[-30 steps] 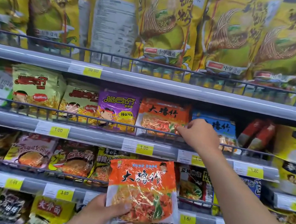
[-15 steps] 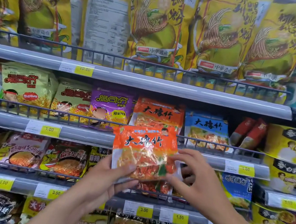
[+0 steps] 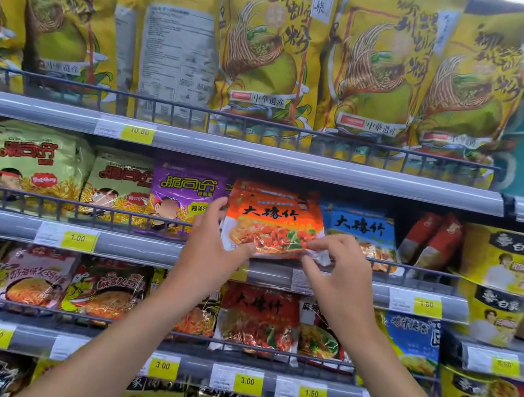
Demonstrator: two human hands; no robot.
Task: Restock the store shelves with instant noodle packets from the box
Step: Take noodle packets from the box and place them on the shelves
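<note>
From the head camera, the orange plastic instant noodle packet (image 3: 274, 228) is held up at the grey metal middle shelf (image 3: 143, 248). Its front faces outward and its lower edge is level with the dark wire guard rail (image 3: 80, 207). It sits directly in front of the stack of matching orange packets (image 3: 275, 192), between the purple snack-noodle packet (image 3: 185, 196) and the blue noodle packet (image 3: 361, 231).

The left hand (image 3: 211, 252) grips the packet's left side, with the thumb pressed on the lower front corner and the fingers (image 3: 218, 207) curled up along the edge. The right hand (image 3: 338, 272) pinches the crimped lower-right corner seal between thumb and fingers (image 3: 321, 245).

The step in hand looks like seating this packet at the front of its own row. To do it well:

- Lift the bottom edge clear over the rail before pushing back, or the rail will likely catch it.
- Keep the packet upright and square to the stack.
- Let go of the corner seal last, so the packet does not tip forward.
- Squeeze lightly, because the noodle block inside probably cracks easily.
- Watch the neighbouring packets, which stand close enough to be nudged out of line.

The supply box is not in view.
</note>
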